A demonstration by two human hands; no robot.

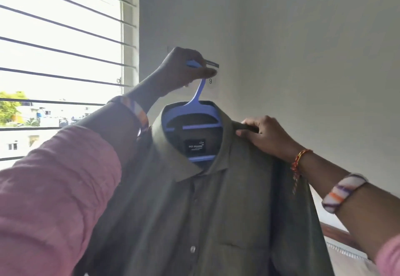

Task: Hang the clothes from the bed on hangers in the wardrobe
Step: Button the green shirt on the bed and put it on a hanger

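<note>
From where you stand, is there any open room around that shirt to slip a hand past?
Yes. To the right, above the right hand, only bare wall borders the shirt. It is crowded on the left: the left hand grips the hanger hook, and that arm crosses before the window.

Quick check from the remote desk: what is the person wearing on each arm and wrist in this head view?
Both arms have pink sleeves: left sleeve, right sleeve only partly in frame. The left wrist carries a striped band in white, orange and purple. The right forearm has a matching striped band, and nearer the right hand a red-orange thread bracelet with a loose hanging end. The left hand is bare.
</note>
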